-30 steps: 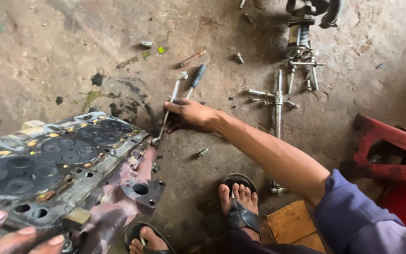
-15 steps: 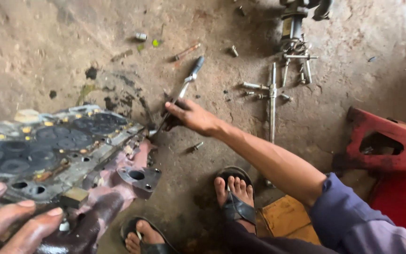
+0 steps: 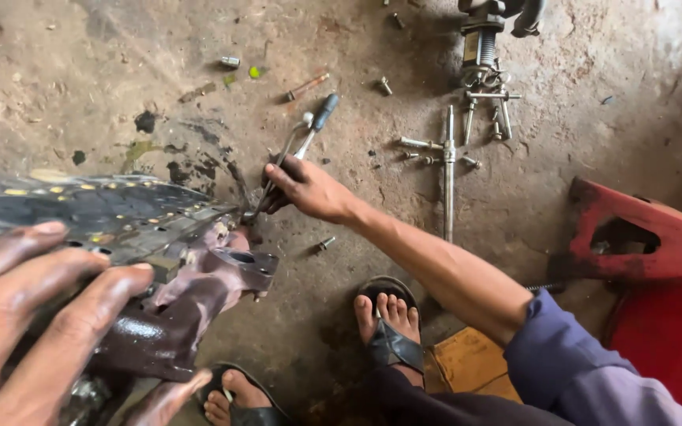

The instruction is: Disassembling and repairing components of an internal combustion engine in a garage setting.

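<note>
A greasy metal cylinder head [image 3: 104,209] lies tilted on the concrete floor at the left, with a dark purple-brown manifold [image 3: 199,292] bolted to its near side. My left hand [image 3: 33,315], smeared with oil, rests on the head's near edge with its fingers spread. My right hand [image 3: 309,189] reaches across from the lower right. It is closed around a black-handled ratchet wrench [image 3: 321,114] and a thin metal bar beside it. Their lower ends touch the head's right corner.
A long T-bar wrench [image 3: 448,173] lies among loose bolts and sockets at the upper middle, with a spring tool [image 3: 483,39] above it. A red plastic stool [image 3: 641,237] lies at the right. My sandalled feet [image 3: 392,323] are at the bottom. A small bolt [image 3: 325,243] lies by my forearm.
My left hand has come up over the cylinder head, which now sits more tilted and closer to the camera. My right hand has stayed on the wrench at the head's corner.
</note>
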